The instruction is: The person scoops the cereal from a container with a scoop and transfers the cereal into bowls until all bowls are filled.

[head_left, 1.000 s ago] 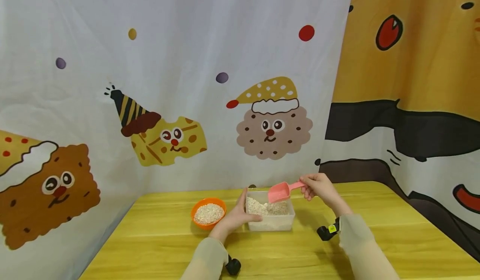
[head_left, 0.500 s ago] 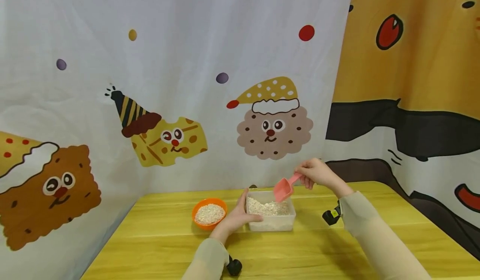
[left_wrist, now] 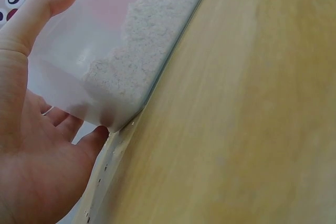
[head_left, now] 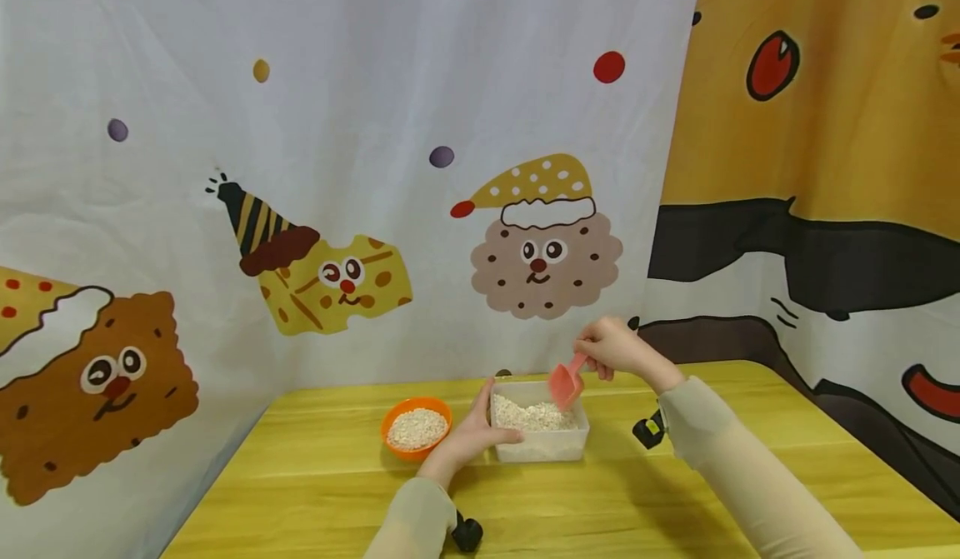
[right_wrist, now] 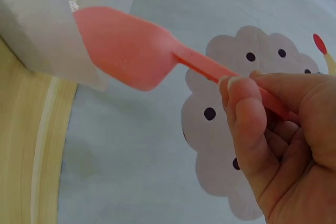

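My right hand (head_left: pixel 617 347) pinches the handle of a pink scoop (head_left: pixel 565 386) between thumb and fingers. The scoop's head points down into a translucent plastic box (head_left: pixel 540 448), near its right back part. Pale flakes that look like oats (head_left: pixel 534 415) lie in the box, heaped unevenly. Around the box's left side my left hand (head_left: pixel 472 434) holds it, thumb across the front and fingers along the left wall. In the left wrist view the flakes show through the box wall (left_wrist: pixel 68 66). In the right wrist view the scoop (right_wrist: pixel 131 45) partly passes behind the box's rim.
Left of the box stands an orange bowl (head_left: pixel 385 434) filled with similar flakes (head_left: pixel 417 428), close to my left forearm. All stand on a yellow wood-grain table (head_left: pixel 315 492). A curtain with cartoon prints (head_left: pixel 450 309) hangs right behind the table's back edge.
My right hand rose and then moved a little left. The scoop tilted from nearly level to steeply head-down, lower into the box. My left hand and the bowl stay put.
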`<state>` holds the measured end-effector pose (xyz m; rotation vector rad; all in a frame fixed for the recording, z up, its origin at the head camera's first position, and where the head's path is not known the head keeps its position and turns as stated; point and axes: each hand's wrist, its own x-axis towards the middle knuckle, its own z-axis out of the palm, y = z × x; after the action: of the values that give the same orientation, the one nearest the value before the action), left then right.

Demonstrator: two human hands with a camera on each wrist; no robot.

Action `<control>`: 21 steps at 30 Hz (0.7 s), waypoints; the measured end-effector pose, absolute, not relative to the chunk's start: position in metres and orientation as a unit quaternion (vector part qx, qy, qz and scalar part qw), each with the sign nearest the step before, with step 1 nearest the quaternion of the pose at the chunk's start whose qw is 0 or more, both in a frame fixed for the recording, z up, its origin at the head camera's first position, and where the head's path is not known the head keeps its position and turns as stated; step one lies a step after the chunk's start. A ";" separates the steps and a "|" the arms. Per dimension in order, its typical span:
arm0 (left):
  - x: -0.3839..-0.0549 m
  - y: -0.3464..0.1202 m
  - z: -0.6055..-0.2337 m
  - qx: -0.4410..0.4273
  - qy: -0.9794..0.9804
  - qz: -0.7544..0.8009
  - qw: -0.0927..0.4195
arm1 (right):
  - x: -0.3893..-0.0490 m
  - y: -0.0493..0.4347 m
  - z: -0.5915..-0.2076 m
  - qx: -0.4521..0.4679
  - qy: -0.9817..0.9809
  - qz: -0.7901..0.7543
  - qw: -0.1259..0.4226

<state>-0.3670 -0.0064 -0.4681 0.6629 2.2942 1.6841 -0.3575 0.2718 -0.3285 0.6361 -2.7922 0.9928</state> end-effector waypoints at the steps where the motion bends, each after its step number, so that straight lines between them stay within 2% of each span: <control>1: -0.367 -0.007 -0.468 0.226 0.780 0.573 0.109 | -0.358 0.271 -0.330 0.207 -0.922 0.323 0.057; 21: -0.367 -0.006 -0.468 0.222 0.781 0.574 0.108 | -0.361 0.278 -0.371 0.201 -0.908 0.366 0.026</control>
<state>-0.3670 -0.0061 -0.4675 0.6546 2.2979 1.6890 -0.3614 0.2785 -0.3712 0.6207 -2.8075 1.1312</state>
